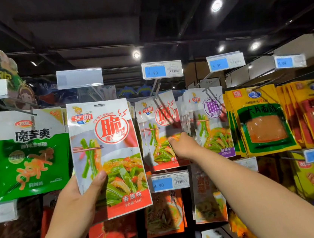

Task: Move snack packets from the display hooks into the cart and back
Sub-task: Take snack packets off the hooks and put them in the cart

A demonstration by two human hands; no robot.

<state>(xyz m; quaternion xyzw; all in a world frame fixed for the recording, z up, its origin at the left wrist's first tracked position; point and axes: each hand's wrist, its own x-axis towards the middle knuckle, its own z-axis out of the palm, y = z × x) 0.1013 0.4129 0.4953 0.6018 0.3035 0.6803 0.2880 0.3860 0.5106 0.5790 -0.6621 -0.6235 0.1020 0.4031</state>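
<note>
Your left grip (78, 195) holds the red packet (107, 154) by its lower corner, centre-left of frame. Your right grip (183, 145) pinches the hanging packets (158, 122) at centre. Slide them straight along the hook (157, 85), so the hang hole doesn't tear.

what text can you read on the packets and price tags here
"脆", "香辣味", "50克": red packet held by the left hand
"脆": hanging packet pinched by the right hand
"魔芋爽": green packet
"4.90": upper price tag and lower price tag
Everything else: too small or blurred to read.
</note>
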